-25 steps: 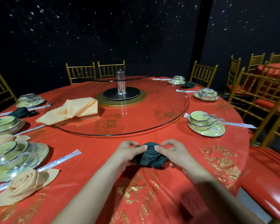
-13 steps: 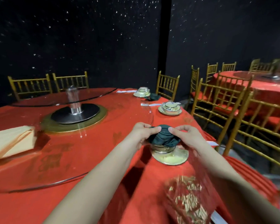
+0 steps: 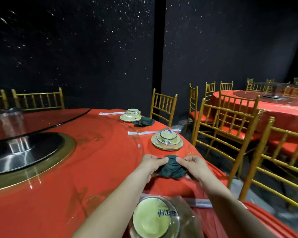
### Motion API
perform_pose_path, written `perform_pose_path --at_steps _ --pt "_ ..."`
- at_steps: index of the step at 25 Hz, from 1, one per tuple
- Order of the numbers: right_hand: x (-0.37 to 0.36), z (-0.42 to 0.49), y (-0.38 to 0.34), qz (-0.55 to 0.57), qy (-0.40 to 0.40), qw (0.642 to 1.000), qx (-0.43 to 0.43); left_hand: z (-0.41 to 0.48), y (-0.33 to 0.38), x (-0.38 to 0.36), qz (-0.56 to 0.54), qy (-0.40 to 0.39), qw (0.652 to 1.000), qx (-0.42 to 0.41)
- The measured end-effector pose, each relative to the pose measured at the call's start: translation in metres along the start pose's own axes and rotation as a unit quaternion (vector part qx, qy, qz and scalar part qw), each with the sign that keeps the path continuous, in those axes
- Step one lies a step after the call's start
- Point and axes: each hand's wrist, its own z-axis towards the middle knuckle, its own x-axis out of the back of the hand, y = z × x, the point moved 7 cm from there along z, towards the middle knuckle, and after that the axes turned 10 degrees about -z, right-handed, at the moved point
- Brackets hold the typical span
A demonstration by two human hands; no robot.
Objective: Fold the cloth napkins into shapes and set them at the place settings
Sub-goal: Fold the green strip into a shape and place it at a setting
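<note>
One red tabletop (image 3: 96, 169) lies under left hand (image 3: 150, 164) and right hand (image 3: 193, 164); bowl set (image 3: 167, 140) just beyond them. Between them, dark green napkin (image 3: 172, 169), its top pinched by both. Lower it level, release together so folds hold.

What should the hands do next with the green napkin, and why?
Probably lower the napkin beside the plate stack just beyond it. The left hand and right hand pinch it already shaped, that stack has no napkin, and the farther bowl has one beside it.
</note>
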Motion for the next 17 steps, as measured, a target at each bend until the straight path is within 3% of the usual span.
perform_pose_path --at_steps 6,8,11,15,17 --pt "-0.010 0.043 0.015 -0.061 0.008 0.998 0.015 0.036 -0.013 -0.002 0.052 0.002 0.999 -0.011" --pt "-0.008 0.047 0.015 -0.074 0.009 0.997 0.012 0.041 -0.003 -0.001 0.158 0.016 0.983 -0.092" --pt "0.001 0.049 0.017 -0.112 0.027 0.993 0.010 0.038 0.016 -0.006 0.298 -0.018 0.926 -0.229" --pt "0.017 0.047 0.021 -0.186 0.090 0.978 0.036 0.031 0.013 -0.012 0.311 -0.080 0.922 -0.216" --pt "0.013 0.038 0.011 -0.197 0.105 0.969 0.104 0.031 0.013 -0.011 0.301 -0.075 0.926 -0.215"
